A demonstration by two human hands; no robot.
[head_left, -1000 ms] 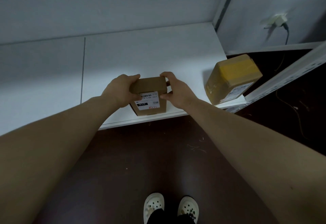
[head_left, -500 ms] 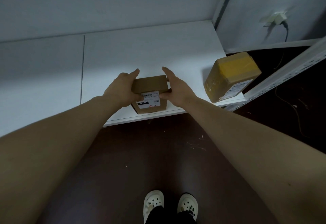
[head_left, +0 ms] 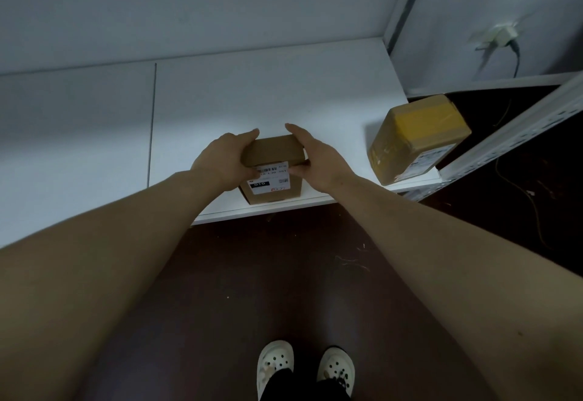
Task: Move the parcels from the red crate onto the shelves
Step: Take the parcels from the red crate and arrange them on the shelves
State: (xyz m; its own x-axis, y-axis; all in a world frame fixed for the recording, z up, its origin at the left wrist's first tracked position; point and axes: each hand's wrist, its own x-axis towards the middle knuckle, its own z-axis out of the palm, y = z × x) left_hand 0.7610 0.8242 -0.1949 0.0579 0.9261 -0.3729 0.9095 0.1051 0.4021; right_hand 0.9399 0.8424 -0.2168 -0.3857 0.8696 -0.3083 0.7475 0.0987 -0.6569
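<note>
The small brown cardboard parcel (head_left: 273, 167) is a squat box with a plain top and a white shipping label (head_left: 272, 179) on the face turned toward the camera. The label carries a barcode, a black band reading 010 and a small red mark; the finer print is too blurred to read. The parcel sits on the white shelf (head_left: 284, 91), close to its front edge, with its base apparently resting on the board, though the dim light makes that contact hard to confirm.

To the right, well apart from it, a second parcel (head_left: 416, 135) wrapped in yellow-brown tape stands at the shelf's right front corner, tilted, with a white label on its lower face. Past that corner runs a perforated white metal upright (head_left: 517, 138), and a white plug (head_left: 501, 33) with a dark cable sits on the wall behind. A thin seam (head_left: 152, 123) divides the shelf boards to the left. Below are the dark floor (head_left: 252, 274) and 2 white clogs (head_left: 304, 366). Nothing lies between the parcels.

The left hand (head_left: 224, 160) presses the parcel's left side and the right hand (head_left: 318, 160) its right, so the box is clamped between the 2 palms. The fingers (head_left: 296, 131) reach forward along the top edges, extended rather than curled, and both thumbs lie on the labelled front face.
</note>
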